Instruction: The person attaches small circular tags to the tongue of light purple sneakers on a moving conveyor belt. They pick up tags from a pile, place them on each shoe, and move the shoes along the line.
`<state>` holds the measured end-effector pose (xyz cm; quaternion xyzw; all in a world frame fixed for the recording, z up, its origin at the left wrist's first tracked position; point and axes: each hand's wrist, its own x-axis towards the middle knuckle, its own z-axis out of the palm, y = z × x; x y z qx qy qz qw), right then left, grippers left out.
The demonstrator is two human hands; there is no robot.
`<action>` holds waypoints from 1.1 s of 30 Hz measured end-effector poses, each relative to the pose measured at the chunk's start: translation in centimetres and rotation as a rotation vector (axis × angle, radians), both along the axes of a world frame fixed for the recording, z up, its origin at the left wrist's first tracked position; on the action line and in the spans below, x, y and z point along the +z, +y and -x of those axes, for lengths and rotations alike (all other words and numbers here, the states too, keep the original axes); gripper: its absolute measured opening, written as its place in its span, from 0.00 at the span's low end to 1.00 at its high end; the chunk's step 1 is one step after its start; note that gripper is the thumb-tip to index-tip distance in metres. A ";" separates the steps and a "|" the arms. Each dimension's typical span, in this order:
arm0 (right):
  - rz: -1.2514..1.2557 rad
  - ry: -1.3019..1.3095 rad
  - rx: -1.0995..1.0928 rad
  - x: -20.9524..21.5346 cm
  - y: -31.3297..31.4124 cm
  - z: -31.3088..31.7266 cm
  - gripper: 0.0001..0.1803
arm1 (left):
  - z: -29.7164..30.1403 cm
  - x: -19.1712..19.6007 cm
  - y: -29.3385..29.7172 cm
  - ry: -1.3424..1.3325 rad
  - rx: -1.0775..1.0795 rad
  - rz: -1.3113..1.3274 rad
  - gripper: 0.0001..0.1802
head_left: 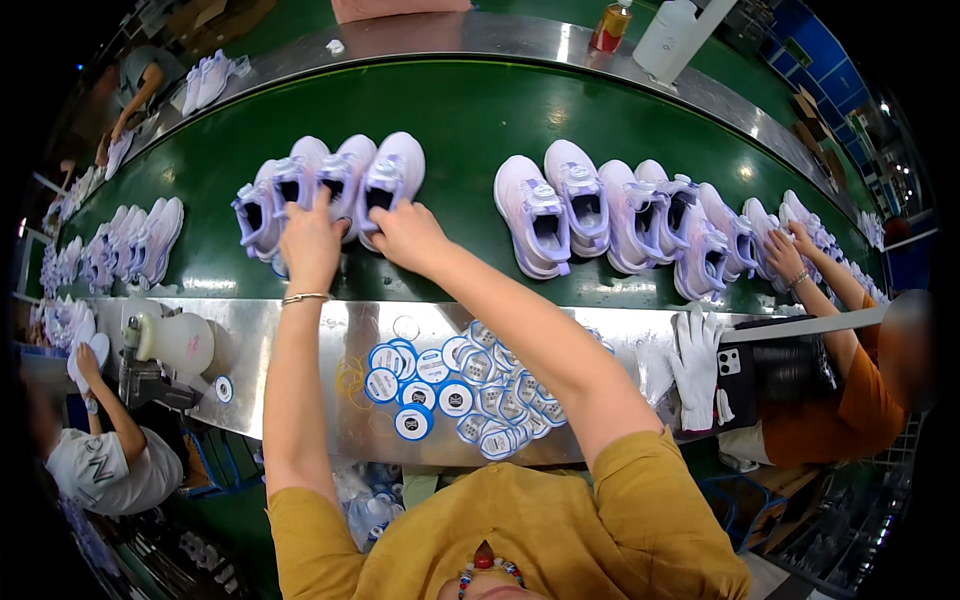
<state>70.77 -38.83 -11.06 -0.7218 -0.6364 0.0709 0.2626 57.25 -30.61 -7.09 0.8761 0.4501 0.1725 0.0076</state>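
- Item: 4 pale lilac-and-white shoes [335, 185], toes away from the person, side by side on the green conveyor belt [470, 120].
- Left hand [310, 245]: fingers curled onto the heel of the second shoe from the left.
- Right hand [408, 235]: fingers closed around the heel of the rightmost shoe [392, 178].
- Near worktop [300, 345]: pile of round blue-and-white tags [450, 385].
- Handling: best gripped at the heels, kept square in the row.
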 end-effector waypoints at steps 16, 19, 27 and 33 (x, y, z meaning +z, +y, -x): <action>0.118 0.909 0.258 11.5 -9.8 1.9 0.23 | 2.9 8.1 -8.3 -1.319 -0.436 1.365 0.19; 0.007 0.809 0.247 10.7 -12.0 0.4 0.14 | 1.5 7.8 -10.3 -1.277 -0.500 1.371 0.20; -0.106 0.839 0.242 10.9 -17.0 -2.8 0.11 | -0.5 6.3 -13.2 -1.033 -0.501 1.265 0.19; 0.025 0.706 0.062 11.7 -20.3 -4.9 0.08 | -2.4 6.9 -15.5 -0.794 -0.393 1.062 0.06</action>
